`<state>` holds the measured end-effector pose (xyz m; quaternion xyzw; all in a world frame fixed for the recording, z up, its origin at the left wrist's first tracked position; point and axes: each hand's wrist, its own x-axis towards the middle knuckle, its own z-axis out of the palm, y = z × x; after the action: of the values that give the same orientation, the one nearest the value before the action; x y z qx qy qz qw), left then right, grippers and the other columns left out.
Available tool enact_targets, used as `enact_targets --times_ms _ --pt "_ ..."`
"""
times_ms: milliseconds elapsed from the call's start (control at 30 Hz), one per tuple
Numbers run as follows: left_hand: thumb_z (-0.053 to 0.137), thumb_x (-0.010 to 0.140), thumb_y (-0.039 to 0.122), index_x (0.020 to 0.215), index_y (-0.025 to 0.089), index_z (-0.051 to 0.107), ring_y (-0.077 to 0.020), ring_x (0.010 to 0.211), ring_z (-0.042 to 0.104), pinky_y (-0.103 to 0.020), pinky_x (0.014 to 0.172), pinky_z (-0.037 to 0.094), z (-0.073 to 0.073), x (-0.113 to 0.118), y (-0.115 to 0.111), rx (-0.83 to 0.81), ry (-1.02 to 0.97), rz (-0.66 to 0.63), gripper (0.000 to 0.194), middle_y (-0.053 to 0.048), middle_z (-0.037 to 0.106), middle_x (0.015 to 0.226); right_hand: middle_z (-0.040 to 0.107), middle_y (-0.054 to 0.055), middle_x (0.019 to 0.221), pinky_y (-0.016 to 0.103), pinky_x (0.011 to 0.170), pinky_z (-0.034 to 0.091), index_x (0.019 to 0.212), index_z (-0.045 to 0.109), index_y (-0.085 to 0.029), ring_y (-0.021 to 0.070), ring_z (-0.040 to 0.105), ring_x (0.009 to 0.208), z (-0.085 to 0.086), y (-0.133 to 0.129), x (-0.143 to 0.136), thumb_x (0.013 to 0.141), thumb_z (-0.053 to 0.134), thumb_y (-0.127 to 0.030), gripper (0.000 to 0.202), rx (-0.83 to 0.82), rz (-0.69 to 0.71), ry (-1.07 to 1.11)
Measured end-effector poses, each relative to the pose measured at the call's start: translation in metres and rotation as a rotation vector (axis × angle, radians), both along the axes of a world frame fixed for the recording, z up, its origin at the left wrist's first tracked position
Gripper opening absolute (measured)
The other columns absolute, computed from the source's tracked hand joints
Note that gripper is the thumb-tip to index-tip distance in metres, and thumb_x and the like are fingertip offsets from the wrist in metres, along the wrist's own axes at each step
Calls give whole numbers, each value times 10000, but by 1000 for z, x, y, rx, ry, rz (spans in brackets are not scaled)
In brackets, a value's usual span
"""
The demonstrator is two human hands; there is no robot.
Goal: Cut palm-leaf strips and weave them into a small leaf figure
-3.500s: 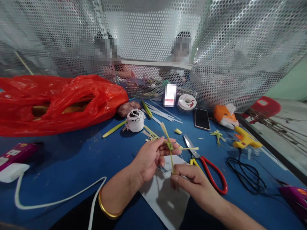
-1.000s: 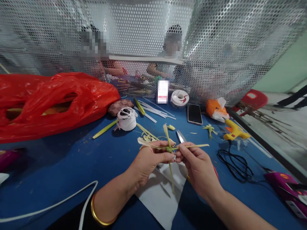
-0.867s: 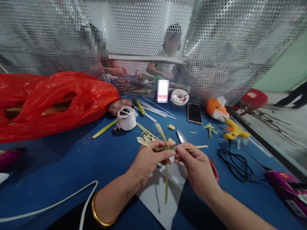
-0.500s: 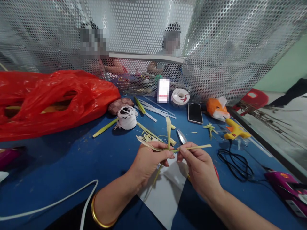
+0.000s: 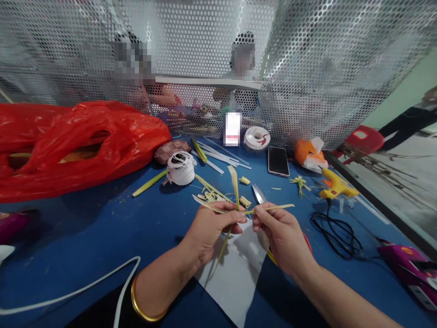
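I had the crossed leaf strips (image 5: 236, 193) in the air between both hands, just above the counter (image 5: 160, 218). My left hand (image 5: 216, 223) pinched them where they met, thumb over fingers, probably so that the crossing could not slip. My right hand (image 5: 278, 230) gripped the strip running toward 3 o'clock, seemingly to keep it taut. The broad end stood free at 12, and a thin tail hung toward 7 over the white paper (image 5: 235, 287), which perhaps kept the work in plain sight. The scissors (image 5: 258, 193) lay partly beneath my right hand, blades toward 11, likely left there for easy reach. Leaf scraps (image 5: 210, 197) sat at 10 o'clock from the crossing, perhaps pushed aside, and the glue gun (image 5: 341, 189) between 2 and 3.

A few seconds earlier my right hand had held the lower strip and my left palm was turned up; now the left thumb pressed down instead.
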<state>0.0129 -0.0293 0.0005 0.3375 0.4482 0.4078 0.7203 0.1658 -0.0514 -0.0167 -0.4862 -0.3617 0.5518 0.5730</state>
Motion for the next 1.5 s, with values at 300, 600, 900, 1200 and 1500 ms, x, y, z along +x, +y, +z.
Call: enact_targets --times_ms 300,600,900,1200,1500 --pt "735 667 155 766 121 717 -84 484 572 -212 519 474 4 2 -3 55 92 -109 106 -20 692 660 605 15 591 277 562 384 703 663 -191 142 535 555 12 -12 18 875 594 -376 262 464 -97 -818" --pt "702 669 155 741 122 720 -86 513 546 -206 504 459 -1 2 -5 93 141 -343 81 -7 643 614 611 2 629 256 583 423 626 639 -190 138 546 605 19 0 11 803 643 -323 221 189 220 -470" --pt "691 768 389 817 112 694 -56 430 484 -224 504 488 -2 1 -5 -27 3 -373 281 -22 652 654 580 -18 541 213 524 406 649 702 -172 100 489 535 22 -1 7 704 749 -343 185 64 122 -267" --pt "712 728 254 756 127 711 -49 414 477 -212 504 472 -1 2 -8 -10 92 -404 130 16 618 574 553 -18 552 236 524 377 624 659 -168 113 470 538 11 -3 6 723 704 -315 183 112 29 -372" --pt "747 684 251 660 132 694 -79 433 524 -240 522 462 3 2 -9 -19 151 -474 132 3 630 555 532 -30 554 242 521 364 647 636 -182 117 458 535 3 -7 6 767 669 -293 166 128 39 -406"
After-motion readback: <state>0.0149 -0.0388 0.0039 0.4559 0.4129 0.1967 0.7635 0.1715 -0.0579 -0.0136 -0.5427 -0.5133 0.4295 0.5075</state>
